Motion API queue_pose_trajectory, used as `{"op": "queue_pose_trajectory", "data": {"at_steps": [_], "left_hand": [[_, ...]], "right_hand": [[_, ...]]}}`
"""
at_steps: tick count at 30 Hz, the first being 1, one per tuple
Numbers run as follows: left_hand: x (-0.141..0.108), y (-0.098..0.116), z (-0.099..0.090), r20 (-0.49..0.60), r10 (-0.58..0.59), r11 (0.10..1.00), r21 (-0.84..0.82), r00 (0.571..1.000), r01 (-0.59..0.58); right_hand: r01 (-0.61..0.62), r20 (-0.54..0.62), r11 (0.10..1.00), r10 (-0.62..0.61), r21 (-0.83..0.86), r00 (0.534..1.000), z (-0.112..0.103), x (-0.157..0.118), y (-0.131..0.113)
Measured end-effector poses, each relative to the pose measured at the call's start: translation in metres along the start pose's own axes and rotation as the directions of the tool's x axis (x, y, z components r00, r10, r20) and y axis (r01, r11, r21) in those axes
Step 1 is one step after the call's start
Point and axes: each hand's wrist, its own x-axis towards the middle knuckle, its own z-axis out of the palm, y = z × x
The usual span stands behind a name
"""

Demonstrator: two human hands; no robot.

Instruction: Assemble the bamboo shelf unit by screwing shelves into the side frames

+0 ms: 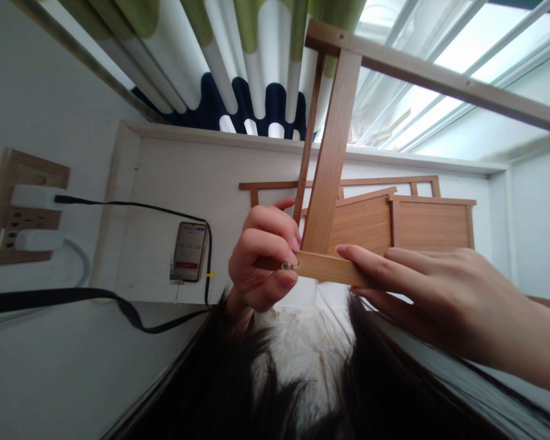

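Observation:
A wooden frame (332,140) of light brown bars stands tilted up in front of me, its near bar (325,267) running crosswise toward my chest. My left hand (266,256) is closed at the left end of that bar. Between its thumb and forefinger is a small round metal screw head (286,266), right beside a hole in the bar; how far the screw sits in the wood cannot be made out. My right hand (421,287) grips the bar's right part, fingers above and thumb below.
Behind the frame, wooden panels (431,223) and a thin slatted piece (371,181) lie on the white surface (156,171). A phone (190,252) with a running timer lies at left, beside a black cable (132,203). Wall sockets (27,214) hold plugs; curtains (256,67) hang behind.

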Motion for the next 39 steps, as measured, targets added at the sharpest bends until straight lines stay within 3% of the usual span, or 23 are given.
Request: {"op": "queue_pose_trajectory", "data": {"at_steps": [19, 39], "left_hand": [[0.0001, -0.0017, 0.0075, -0.098, 0.007, 0.999, -0.052, 0.995, -0.012], [0.0017, -0.0004, 0.0055, -0.083, 0.016, 0.996, -0.08, 0.996, -0.023]], "right_hand": [[-0.003, -0.003, 1.0, 0.004, 0.014, 1.0, -0.0008, 0.0007, -0.0008], [0.004, -0.009, 1.0, -0.003, 0.023, 1.0, 0.0002, 0.0009, 0.0002]]}}
